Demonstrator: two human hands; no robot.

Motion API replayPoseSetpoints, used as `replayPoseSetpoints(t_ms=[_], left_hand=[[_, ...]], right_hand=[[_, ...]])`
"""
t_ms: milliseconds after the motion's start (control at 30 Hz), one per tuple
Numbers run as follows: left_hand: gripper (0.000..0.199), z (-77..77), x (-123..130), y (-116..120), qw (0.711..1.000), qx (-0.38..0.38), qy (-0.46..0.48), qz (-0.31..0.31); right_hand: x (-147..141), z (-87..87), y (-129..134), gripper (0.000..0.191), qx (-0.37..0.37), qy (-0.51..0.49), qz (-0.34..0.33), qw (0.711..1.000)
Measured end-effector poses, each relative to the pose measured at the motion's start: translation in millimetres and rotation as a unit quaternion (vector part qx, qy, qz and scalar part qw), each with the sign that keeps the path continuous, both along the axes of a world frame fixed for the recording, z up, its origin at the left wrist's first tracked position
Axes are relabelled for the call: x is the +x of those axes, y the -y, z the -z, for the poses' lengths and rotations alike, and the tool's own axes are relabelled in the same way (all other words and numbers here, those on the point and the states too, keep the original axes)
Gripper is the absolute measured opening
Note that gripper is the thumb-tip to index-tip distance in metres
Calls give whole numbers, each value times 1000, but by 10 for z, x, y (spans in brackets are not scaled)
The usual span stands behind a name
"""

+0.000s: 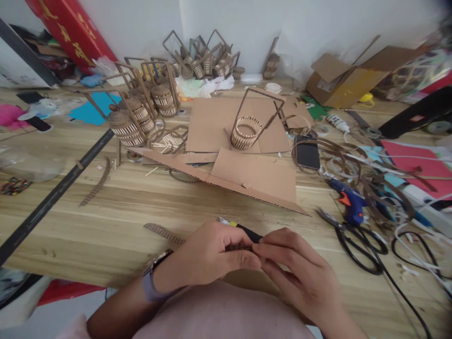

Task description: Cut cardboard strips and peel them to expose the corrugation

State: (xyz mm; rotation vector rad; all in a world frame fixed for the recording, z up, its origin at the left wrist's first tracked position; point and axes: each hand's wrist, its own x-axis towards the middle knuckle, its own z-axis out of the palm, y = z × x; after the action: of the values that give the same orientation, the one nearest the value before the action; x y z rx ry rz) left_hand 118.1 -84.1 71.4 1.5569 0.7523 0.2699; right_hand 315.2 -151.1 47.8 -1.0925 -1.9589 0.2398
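At the table's near edge, my left hand (219, 254), with a watch on its wrist, is closed on a ribbed brown strip (162, 230). One end of the strip lies out on the table to the left, past the wrist. My right hand (300, 273) meets the left fingertips, its thumb and fingers pinched together at the strip's other end. What lies between the fingertips is mostly hidden. Just beyond the hands is a cutter knife (247, 230) with a black handle, partly covered by them.
Cardboard sheets (257, 176) lie ahead, with a small handled basket (247, 134) standing on one. Finished-looking lidded baskets (127, 129) stand at left. To the right are black scissors (353, 240), a blue glue gun (349, 202), a phone (306, 151) and tangled brown strips.
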Motion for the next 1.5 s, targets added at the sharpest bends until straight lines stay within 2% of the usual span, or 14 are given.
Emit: replayPoseSetpoints(t_ms=[200,333,500,700,800,900,1067,1167,1300,1500], left_hand=[[31,19,-26,-19,1000,-24,-7,0],[29,-7,-17,8,1000,23,-15,-10],[22,-43,28,78,992,92,-65,-51],[23,33,106,151,977,163,-98,-91],[25,65,121,151,976,172,-90,-103],[23,66,94,107,988,115,-46,-97],[29,59,1,-5,997,-67,30,-25],[35,92,-21,-47,995,-97,29,-2],[32,105,3,-53,999,-40,-8,-20],[27,-24,68,16,987,120,-91,-61]], right_hand=[[17,-35,-12,18,-24,-44,-9,999],[5,-40,2,18,-11,-1,19,1000],[-35,-12,10,23,29,74,35,996],[-84,83,22,24,69,153,42,985],[-102,80,-1,22,64,138,53,987],[-97,38,-37,18,49,91,47,993],[-54,-16,-67,16,7,11,5,1000],[-50,-16,-69,14,9,3,11,1000],[-62,6,-58,16,27,39,39,998],[-41,111,-3,25,51,95,64,992]])
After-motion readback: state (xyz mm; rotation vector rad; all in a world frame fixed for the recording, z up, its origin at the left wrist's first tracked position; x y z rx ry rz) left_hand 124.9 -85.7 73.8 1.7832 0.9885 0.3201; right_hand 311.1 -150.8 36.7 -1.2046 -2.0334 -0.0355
